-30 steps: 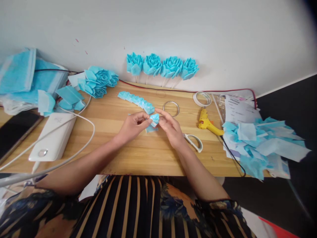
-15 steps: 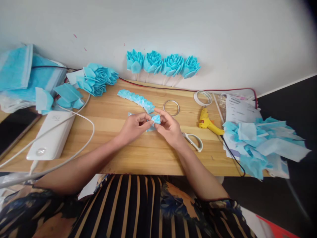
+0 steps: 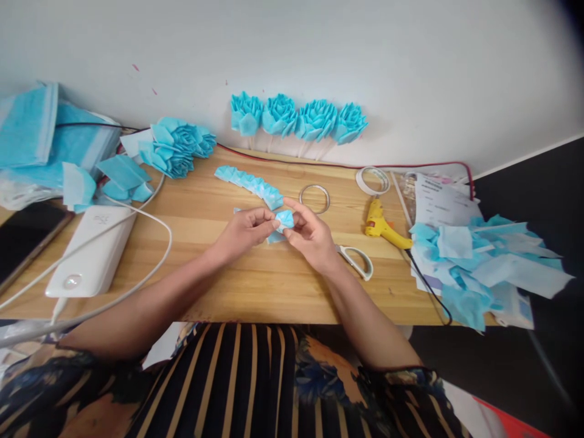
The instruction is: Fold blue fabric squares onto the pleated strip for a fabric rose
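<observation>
My left hand [image 3: 241, 231] and my right hand [image 3: 312, 236] meet over the middle of the wooden table [image 3: 219, 286], both pinching one small folded piece of light blue paper [image 3: 285, 219]. More blue paper lies flat on the table just under it [image 3: 274, 238]. Right behind my fingers a curved row of folded blue paper pieces [image 3: 250, 180] lies on the table. Several finished blue paper flowers [image 3: 296, 118] lean against the white wall, and another flower cluster [image 3: 176, 145] lies to the left.
White-handled scissors [image 3: 358, 260], a yellow glue gun [image 3: 382, 225], a metal ring [image 3: 314, 198] and a tape roll [image 3: 373, 180] lie right of my hands. Blue paper scraps [image 3: 479, 261] pile at the right edge. At left are a white power bank [image 3: 93, 252] with cables and blue sheets [image 3: 50, 143].
My fingers have shifted a little on the small blue piece, the right hand closing in toward the left. The view has drifted slightly; nothing else moved.
</observation>
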Available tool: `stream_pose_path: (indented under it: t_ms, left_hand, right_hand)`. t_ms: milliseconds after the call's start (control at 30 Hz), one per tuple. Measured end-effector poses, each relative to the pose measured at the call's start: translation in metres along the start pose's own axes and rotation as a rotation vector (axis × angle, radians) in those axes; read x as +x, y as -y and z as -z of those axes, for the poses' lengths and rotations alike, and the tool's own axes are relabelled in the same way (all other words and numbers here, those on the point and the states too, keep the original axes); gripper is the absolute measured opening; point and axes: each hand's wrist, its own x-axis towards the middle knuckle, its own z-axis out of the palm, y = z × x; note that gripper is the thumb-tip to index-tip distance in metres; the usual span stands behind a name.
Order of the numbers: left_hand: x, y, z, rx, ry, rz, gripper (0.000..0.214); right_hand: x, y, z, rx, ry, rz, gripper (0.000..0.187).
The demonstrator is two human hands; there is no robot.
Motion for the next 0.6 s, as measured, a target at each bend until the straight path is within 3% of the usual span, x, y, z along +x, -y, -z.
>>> stream_pose_path:
  t_ms: [167, 300, 467, 600]
  left_hand:
    - [0.0003, -0.0016, 0.0033, -0.014, 0.03, 0.023, 0.032]
    - [-0.0002, -0.0036, 0.0027, 0.014, -0.014, -0.021, 0.031]
    - [0.0006, 0.0001, 0.0038, 0.018, -0.024, -0.073, 0.047]
    - [0.0021, 0.001, 0.0047, -0.026, -0.035, -0.076, 0.047]
  right_hand:
    - [0.0004, 0.0006, 0.0016, 0.018, 0.011, -0.018, 0.058]
    - [0.0001, 0.0006, 0.0022, 0.051, -0.011, -0.05, 0.053]
    - [-0.0001, 0.0027, 0.0025, 0.048, -0.039, -0.073, 0.052]
    - [0.0001, 0.0031, 0.0032, 0.012, -0.027, -0.058, 0.054]
